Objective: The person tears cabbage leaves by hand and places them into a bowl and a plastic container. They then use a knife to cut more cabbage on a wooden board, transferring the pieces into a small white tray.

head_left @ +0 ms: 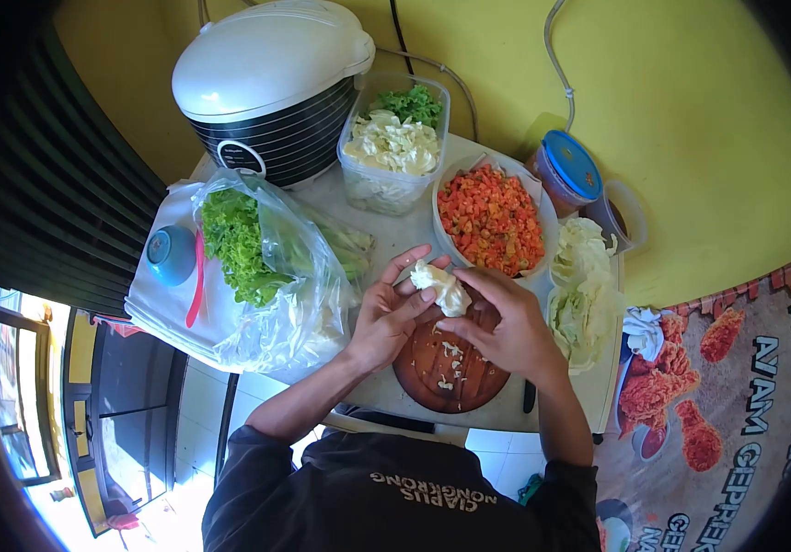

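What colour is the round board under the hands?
The board is reddish brown, clearest in the head view.

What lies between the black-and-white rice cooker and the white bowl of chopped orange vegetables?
A clear plastic container of pale shredded leaves and green lettuce, in the head view.

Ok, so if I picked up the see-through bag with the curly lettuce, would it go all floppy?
Probably, yes: the bag is thin, crinkly plastic, so it would likely sag. It may feel light for its size, since the lettuce is loose, frilly leaves. Those leaves look soft, so squeezing could bruise them.
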Tool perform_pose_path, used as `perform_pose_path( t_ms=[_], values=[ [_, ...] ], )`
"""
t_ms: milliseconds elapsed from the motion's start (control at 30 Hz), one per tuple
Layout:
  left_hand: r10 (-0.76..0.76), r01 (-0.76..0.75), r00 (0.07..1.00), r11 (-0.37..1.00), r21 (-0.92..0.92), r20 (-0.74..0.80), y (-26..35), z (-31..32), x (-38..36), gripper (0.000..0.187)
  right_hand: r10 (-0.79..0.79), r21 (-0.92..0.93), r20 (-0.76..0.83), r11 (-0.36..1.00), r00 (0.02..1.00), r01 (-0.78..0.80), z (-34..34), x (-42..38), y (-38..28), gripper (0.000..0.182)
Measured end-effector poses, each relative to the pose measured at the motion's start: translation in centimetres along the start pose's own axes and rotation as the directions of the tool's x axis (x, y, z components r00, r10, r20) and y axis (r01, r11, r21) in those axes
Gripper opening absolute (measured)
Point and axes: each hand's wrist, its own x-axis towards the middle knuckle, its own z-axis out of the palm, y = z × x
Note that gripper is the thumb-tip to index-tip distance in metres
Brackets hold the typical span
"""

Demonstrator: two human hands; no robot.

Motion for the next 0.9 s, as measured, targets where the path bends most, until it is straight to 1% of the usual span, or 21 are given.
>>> perform_pose_path(
  t_ms=[33,67,100,133,167,200,233,267,333,433,467,533,567,600,633,667,700,733,767,833,900],
  values=[
    [-0.011,0.010,0.999,1.000,0.014,0.053,-0.2,0.2,-0.2,0.056,-0.048,-0.100,-0.071,0.994,0.996,0.040,0.5,-1.4,-0.3,0.045],
    [-0.025,0.022,0.994,0.999,0.027,0.108,-0.4,0.4,-0.4,0.055,-0.025,-0.095,-0.079,0.995,0.997,0.017,1.0,-2.6,-0.5,0.045],
    [-0.042,0.039,0.993,0.999,0.028,0.111,-0.7,0.6,-0.6,0.055,0.061,-0.007,-0.129,0.998,0.990,-0.062,1.2,-3.5,-0.7,0.046],
    [-0.028,0.010,0.988,0.993,0.119,0.150,-1.0,0.7,-0.9,0.054,0.148,0.085,-0.171,0.987,0.974,-0.135,1.3,-4.3,-0.8,0.048],
    [-0.016,-0.024,0.982,0.978,0.206,0.189,-1.2,0.7,-1.1,0.053,0.160,0.087,-0.179,0.985,0.971,-0.147,1.6,-5.2,-0.5,0.048],
    [-0.029,-0.012,0.981,0.978,0.209,0.193,-1.2,0.8,-1.2,0.053,0.223,0.300,-0.200,0.941,0.954,-0.156,2.0,-6.0,0.0,0.045],
    [-0.018,-0.043,0.975,0.961,0.272,0.220,-1.2,0.9,-1.2,0.050,0.284,0.501,-0.209,0.853,0.936,-0.147,2.3,-6.6,0.2,0.043],
    [-0.008,-0.077,0.969,0.940,0.333,0.246,-1.2,0.9,-1.3,0.048,0.292,0.505,-0.214,0.850,0.932,-0.151,2.2,-6.9,0.2,0.043],
    [-0.009,-0.076,0.974,0.929,0.363,0.226,-1.6,0.8,-1.4,0.047,0.375,0.572,-0.142,0.786,0.916,-0.234,1.9,-7.6,-0.1,0.043],
    [0.024,-0.106,0.978,0.911,0.399,0.207,-2.6,-0.1,-1.3,0.044,0.403,0.621,-0.122,0.744,0.907,-0.246,2.0,-7.6,-1.2,0.046],
    [0.049,-0.129,0.978,0.906,0.404,0.204,-2.8,-0.3,-1.4,0.043,0.405,0.624,-0.123,0.741,0.906,-0.247,2.0,-7.8,-1.1,0.046],
    [0.048,-0.118,0.983,0.903,0.414,0.175,-2.6,0.5,-1.8,0.043,0.285,0.281,-0.118,0.928,0.951,-0.243,2.1,-8.0,-1.0,0.050],
    [0.053,-0.111,0.988,0.900,0.422,0.147,-2.4,1.1,-1.9,0.044,0.285,0.283,-0.118,0.928,0.951,-0.243,2.1,-8.0,-1.0,0.050],
    [0.051,-0.109,0.988,0.900,0.423,0.147,-2.3,1.5,-2.0,0.044,0.255,0.202,-0.163,0.954,0.953,-0.221,2.2,-7.9,-1.1,0.051],
    [0.027,-0.080,0.994,0.846,0.527,0.107,-2.3,2.0,-2.1,0.046,0.223,0.119,-0.204,0.972,0.953,-0.202,2.3,-7.9,-1.2,0.051],
    [0.010,-0.049,0.998,0.782,0.621,0.066,-2.3,2.2,-2.2,0.048,0.224,0.119,-0.204,0.972,0.953,-0.203,2.3,-8.0,-1.1,0.051],
    [0.012,-0.050,0.998,0.782,0.621,0.065,-2.2,2.0,-2.2,0.048,0.300,0.304,-0.178,0.922,0.937,-0.238,2.4,-8.1,-0.9,0.048],
    [-0.018,-0.053,0.994,0.791,0.610,0.110,-2.1,1.5,-2.3,0.050,0.371,0.478,-0.138,0.837,0.919,-0.266,2.5,-8.2,-0.7,0.045],
    [-0.047,-0.056,0.987,0.799,0.598,0.154,-2.1,1.2,-2.3,0.052,0.370,0.478,-0.136,0.837,0.919,-0.266,2.7,-8.3,-0.3,0.045],
    [-0.062,-0.052,0.983,0.809,0.586,0.174,-2.0,1.0,-2.2,0.053,0.395,0.663,-0.157,0.721,0.905,-0.200,3.1,-8.5,0.4,0.038],
    [-0.077,-0.050,0.978,0.818,0.573,0.196,-1.8,1.2,-2.0,0.053,0.407,0.665,-0.126,0.712,0.905,-0.228,2.6,-8.5,0.4,0.037]
  ],
)
